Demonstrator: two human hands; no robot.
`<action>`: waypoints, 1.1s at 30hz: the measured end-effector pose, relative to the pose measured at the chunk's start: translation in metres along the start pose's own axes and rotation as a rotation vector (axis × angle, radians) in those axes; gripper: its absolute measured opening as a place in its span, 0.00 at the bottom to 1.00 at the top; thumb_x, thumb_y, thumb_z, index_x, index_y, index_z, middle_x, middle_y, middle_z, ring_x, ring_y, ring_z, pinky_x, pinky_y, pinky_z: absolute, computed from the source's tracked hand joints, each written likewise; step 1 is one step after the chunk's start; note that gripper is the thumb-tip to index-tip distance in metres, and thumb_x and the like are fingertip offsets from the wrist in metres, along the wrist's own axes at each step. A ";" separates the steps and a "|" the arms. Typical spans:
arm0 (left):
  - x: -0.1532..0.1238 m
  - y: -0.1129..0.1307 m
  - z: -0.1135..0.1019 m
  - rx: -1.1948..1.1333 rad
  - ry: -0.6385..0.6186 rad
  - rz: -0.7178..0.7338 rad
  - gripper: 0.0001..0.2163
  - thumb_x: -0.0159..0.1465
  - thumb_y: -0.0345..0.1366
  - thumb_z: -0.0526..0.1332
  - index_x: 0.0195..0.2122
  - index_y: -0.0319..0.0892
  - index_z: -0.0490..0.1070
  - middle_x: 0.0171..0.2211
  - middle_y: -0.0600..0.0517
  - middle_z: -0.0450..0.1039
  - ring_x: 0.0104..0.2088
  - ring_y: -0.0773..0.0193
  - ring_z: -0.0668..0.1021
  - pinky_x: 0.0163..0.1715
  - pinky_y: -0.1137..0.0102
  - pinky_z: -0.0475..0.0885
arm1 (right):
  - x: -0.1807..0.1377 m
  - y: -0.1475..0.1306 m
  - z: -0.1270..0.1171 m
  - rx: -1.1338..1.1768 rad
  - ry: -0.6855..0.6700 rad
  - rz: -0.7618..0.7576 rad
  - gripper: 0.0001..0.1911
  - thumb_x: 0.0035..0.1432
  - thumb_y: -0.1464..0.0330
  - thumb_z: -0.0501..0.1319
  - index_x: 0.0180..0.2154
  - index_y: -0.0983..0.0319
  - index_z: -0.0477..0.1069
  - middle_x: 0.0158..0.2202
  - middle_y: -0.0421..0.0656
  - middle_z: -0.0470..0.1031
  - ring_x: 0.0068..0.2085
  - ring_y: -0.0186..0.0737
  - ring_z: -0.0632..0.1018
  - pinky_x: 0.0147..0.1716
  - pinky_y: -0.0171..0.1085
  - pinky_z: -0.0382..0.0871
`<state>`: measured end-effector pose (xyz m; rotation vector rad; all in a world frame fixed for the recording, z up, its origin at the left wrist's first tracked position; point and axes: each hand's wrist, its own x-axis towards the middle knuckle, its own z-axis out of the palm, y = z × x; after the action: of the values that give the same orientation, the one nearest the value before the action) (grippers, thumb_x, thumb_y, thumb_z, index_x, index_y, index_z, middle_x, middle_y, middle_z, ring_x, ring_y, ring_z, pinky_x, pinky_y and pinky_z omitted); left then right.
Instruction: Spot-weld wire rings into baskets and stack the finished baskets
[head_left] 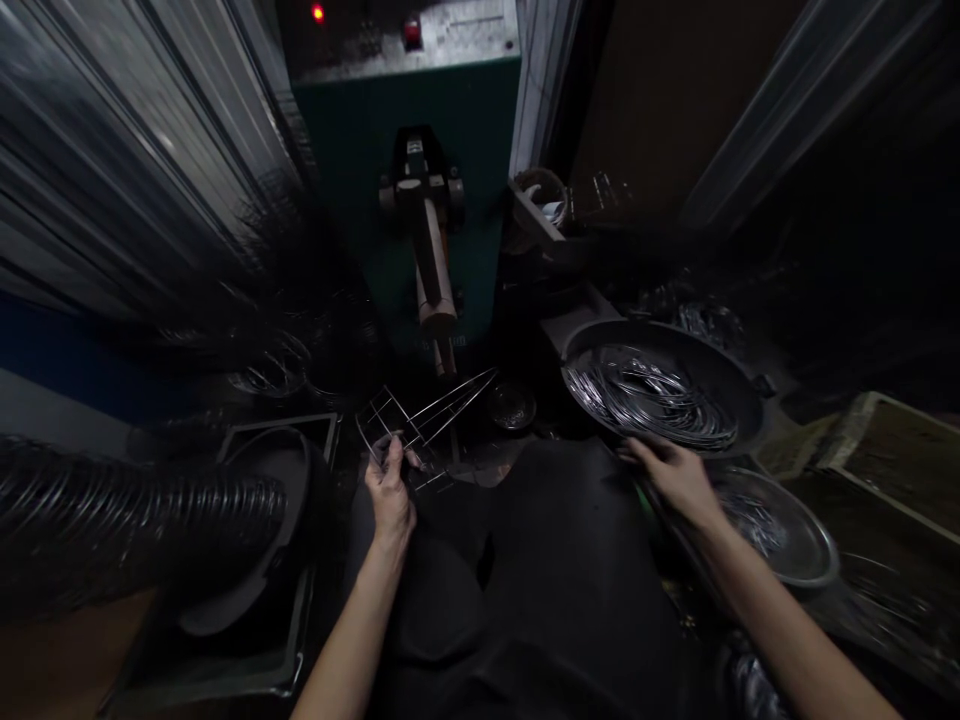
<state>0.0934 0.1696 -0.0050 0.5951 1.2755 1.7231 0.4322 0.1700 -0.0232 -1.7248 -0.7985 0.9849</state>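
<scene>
My left hand pinches a wire frame between thumb and fingers. The frame is made of thin bent metal rods, and its long end points right, just below the tip of the machine's electrode arm. My right hand is at the near rim of a wide dark pan, its fingers curled together. Shadow and blur hide what those fingers hold, if anything. Inside the pan lies a heap of bent metal wires.
A green machine with a lit red lamp stands ahead. At left, a ribbed hose runs to a dark bucket. A shallow bowl of small metal pieces and a box are at right. Dark cloth covers my lap.
</scene>
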 end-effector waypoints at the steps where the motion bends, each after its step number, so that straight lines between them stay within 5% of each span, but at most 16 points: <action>1: 0.000 0.001 0.000 -0.001 -0.004 0.011 0.14 0.54 0.43 0.66 0.37 0.40 0.69 0.17 0.59 0.64 0.19 0.74 0.68 0.22 0.78 0.63 | -0.008 -0.014 0.026 0.073 -0.093 -0.002 0.17 0.37 0.60 0.69 0.31 0.63 0.75 0.29 0.46 0.76 0.31 0.45 0.77 0.36 0.44 0.71; 6: 0.001 0.004 -0.002 -0.013 0.000 0.031 0.14 0.55 0.43 0.65 0.37 0.40 0.69 0.17 0.59 0.64 0.19 0.74 0.67 0.22 0.78 0.63 | -0.033 -0.060 0.135 0.304 -0.347 0.020 0.21 0.33 0.57 0.72 0.26 0.66 0.74 0.23 0.44 0.75 0.25 0.37 0.76 0.26 0.34 0.71; 11: 0.007 0.004 -0.009 -0.044 0.010 -0.002 0.15 0.54 0.44 0.66 0.37 0.40 0.68 0.16 0.59 0.62 0.18 0.73 0.67 0.20 0.78 0.62 | -0.033 -0.073 0.187 0.529 -0.405 0.105 0.19 0.33 0.61 0.73 0.25 0.66 0.73 0.22 0.41 0.74 0.24 0.32 0.75 0.20 0.27 0.66; 18: 0.019 0.003 -0.019 -0.059 0.015 -0.021 0.17 0.52 0.44 0.67 0.38 0.39 0.68 0.18 0.59 0.63 0.19 0.73 0.67 0.21 0.77 0.63 | -0.044 -0.084 0.199 0.631 -0.462 0.239 0.16 0.33 0.65 0.74 0.26 0.66 0.75 0.24 0.42 0.75 0.25 0.30 0.75 0.19 0.25 0.64; 33: 0.028 0.002 -0.017 -0.071 -0.011 -0.061 0.16 0.54 0.44 0.66 0.39 0.39 0.68 0.18 0.59 0.63 0.18 0.74 0.67 0.21 0.78 0.62 | -0.050 -0.098 0.206 0.644 -0.361 0.360 0.07 0.41 0.74 0.70 0.25 0.67 0.74 0.23 0.40 0.74 0.24 0.28 0.74 0.18 0.22 0.62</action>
<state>0.0656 0.1847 -0.0129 0.5192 1.2078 1.7053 0.2195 0.2451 0.0380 -1.1547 -0.3203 1.6228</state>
